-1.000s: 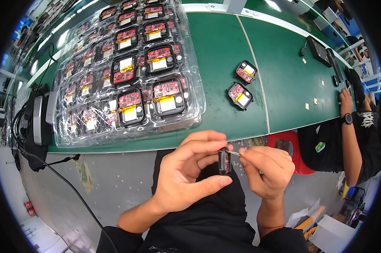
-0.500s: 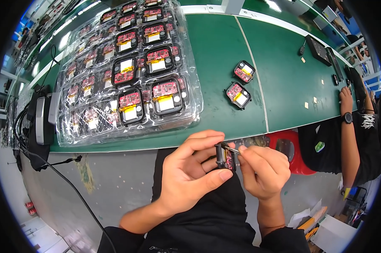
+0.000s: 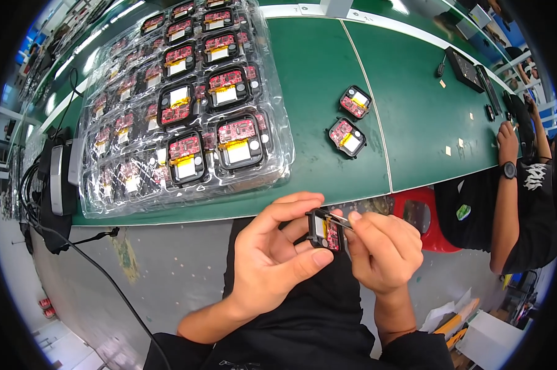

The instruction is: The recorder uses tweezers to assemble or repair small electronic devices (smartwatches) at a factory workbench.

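Note:
Between thumb and fingers, my left hand (image 3: 272, 253) holds a small black device housing (image 3: 316, 232) in front of the bench edge. Inside its frame show a red circuit board (image 3: 332, 235), a pale block and a yellow strip. My right hand (image 3: 386, 250) pinches a pair of metal tweezers (image 3: 340, 221), whose tips reach the upper rim of the housing. What the tips touch is too small to make out. Two similar housings, one (image 3: 355, 102) just beyond the other (image 3: 346, 137), lie on the green bench.
Stacked clear plastic trays (image 3: 278, 166) with many such housings stand on the bench (image 3: 312, 61) at left. A co-worker's hand and forearm (image 3: 508, 185) rest at the right, near a red stool (image 3: 423, 216). A black cable (image 3: 115, 290) hangs at the left.
The housing has turned slightly, so more of its inner face shows. The tweezers stay at its upper rim, and both hands have barely moved.

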{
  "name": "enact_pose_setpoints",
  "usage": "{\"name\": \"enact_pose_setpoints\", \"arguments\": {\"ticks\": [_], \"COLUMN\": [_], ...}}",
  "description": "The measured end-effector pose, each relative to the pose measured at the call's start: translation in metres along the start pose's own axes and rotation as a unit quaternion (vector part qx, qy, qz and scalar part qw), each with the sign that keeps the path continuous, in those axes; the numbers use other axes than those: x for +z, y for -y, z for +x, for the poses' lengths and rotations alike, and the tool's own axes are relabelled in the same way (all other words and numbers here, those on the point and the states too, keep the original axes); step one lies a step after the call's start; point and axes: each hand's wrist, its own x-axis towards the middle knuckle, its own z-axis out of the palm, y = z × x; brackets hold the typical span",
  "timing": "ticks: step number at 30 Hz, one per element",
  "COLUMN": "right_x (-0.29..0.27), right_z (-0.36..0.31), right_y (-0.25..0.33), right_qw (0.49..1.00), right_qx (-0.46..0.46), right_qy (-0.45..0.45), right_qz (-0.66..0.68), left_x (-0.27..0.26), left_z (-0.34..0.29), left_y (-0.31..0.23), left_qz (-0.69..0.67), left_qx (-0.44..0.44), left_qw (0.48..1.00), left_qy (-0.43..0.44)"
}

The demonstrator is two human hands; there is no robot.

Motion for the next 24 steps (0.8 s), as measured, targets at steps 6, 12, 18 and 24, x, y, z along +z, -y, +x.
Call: {"name": "enact_pose_setpoints", "arguments": {"ticks": [6,12,18,24], "right_x": [-0.002,-0.002,-0.007,-0.006], "right_z": [-0.005,-0.002,-0.001,0.0], "right_y": [0.0,0.0,0.005,0.003], "right_qw": [1.0,1.0,0.999,0.998], "right_qx": [-0.009,-0.018,0.013,0.042], "right_qy": [0.006,0.0,0.035,0.039], "right_qz": [-0.015,-0.023,-0.006,0.017], "left_x": [0.0,-0.001,0.003,0.013], "left_z": [0.001,-0.001,-0.001,-0.002], "left_y": [0.001,0.0,-0.003,-0.003], "left_qz": [0.003,0.007,-0.003,0.011], "left_qx": [-0.01,-0.011,-0.011,-0.016], "left_qw": [1.0,1.0,1.0,0.996], "left_qy": [0.0,0.0,0.006,-0.087]}}
